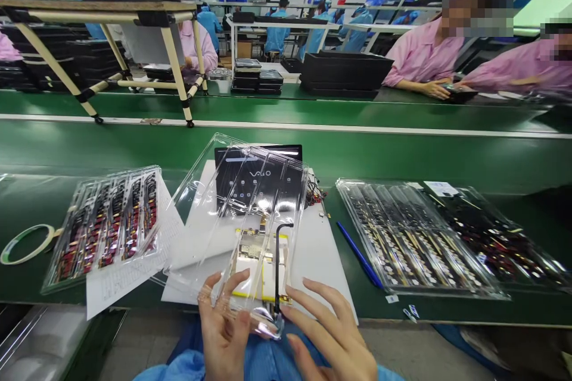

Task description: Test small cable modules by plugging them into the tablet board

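My left hand (226, 321) grips the near end of a clear plastic tray (192, 202), fingers and thumb pinched at its edge. The tray is tilted above the bench, with channels running lengthwise. Seen at its right side is a thin black L-shaped strip (277, 268), its lower end near my right fingertips. My right hand (330, 327) has its fingers spread beside the tray; whether they touch the strip I cannot tell. Behind the tray are a lit tablet screen (223, 175) and a circuit board (250, 244) with white, yellow-edged parts, on white sheeting (326, 256).
On the left lie a filled clear tray (107, 220), printed paper (107, 292) and a tape roll (9, 250). To the right are a blue pen (360, 256) and trays of small parts (411, 238). Beyond the green bench, people in pink work; a pipe-frame rack (172, 59) stands back left.
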### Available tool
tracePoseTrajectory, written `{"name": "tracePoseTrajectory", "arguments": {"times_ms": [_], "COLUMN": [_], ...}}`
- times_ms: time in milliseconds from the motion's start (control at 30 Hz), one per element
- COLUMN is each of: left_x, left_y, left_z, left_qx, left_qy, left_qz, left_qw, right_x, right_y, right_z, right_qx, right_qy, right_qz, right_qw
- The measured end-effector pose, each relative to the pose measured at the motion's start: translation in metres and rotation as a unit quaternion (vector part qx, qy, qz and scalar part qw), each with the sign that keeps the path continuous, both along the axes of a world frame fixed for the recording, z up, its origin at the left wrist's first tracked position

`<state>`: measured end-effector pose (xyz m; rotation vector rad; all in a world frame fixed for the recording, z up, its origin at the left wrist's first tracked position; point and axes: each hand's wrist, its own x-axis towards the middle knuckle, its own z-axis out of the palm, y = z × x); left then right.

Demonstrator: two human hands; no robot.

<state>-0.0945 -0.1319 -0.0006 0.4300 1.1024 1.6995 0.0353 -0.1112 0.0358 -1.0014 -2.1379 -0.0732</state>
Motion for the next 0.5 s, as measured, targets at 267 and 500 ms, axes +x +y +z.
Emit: {"name": "tracePoseTrajectory", "arguments": {"times_ms": [267,500], "left_x": [0.001,0.000], "left_y": [0.000,0.000], "left_z": [-0.004,-0.002], "left_qx": [-0.007,-0.001], "left_qy": [-0.024,0.002], "left_qz": [-0.008,-0.007], "left_qw": [1.000,1.000], "right_x": [-0.003,0.002], "right_y": [-0.006,-0.006], "right_z": [-0.009,-0.030], "right_qx": [0.017,-0.083], "right_qy": [-0.027,0.235], "right_qz": [-0.002,-0.072], "right_qw": [1.000,0.966]}}
